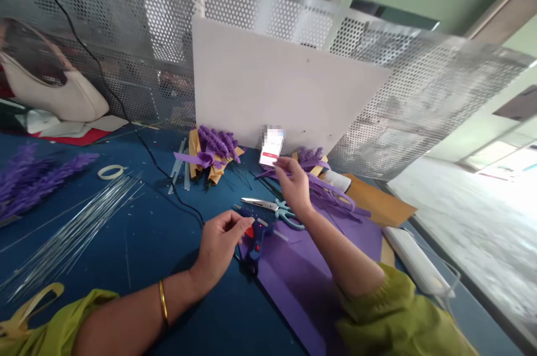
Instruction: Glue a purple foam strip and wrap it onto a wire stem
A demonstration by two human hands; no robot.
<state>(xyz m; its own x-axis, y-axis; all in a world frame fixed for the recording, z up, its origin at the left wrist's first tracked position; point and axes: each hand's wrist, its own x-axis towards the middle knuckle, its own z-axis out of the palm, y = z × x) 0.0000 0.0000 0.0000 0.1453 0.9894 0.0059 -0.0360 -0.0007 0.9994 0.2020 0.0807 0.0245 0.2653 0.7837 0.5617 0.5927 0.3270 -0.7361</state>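
My left hand (224,243) is closed in a pinch beside a dark blue glue gun (255,241); whatever its fingertips hold, if anything, is too small to make out. The glue gun lies partly on purple wrapping paper (293,272), with a small red light on. My right hand (293,184) reaches to the lower right corner of a phone (272,148) leaning against the white board, its index finger and thumb apart. Below the right hand lie scissors (268,204) with light blue handles. Purple ribbon (335,188) runs beside the right hand.
Small purple flower bunches (218,146) in tan paper stand by the white board (277,76). Thin wires (84,222), a tape roll (111,172) and loose purple stems (37,177) lie left. A black cord (138,135) crosses the table. A white power strip (417,261) lies right.
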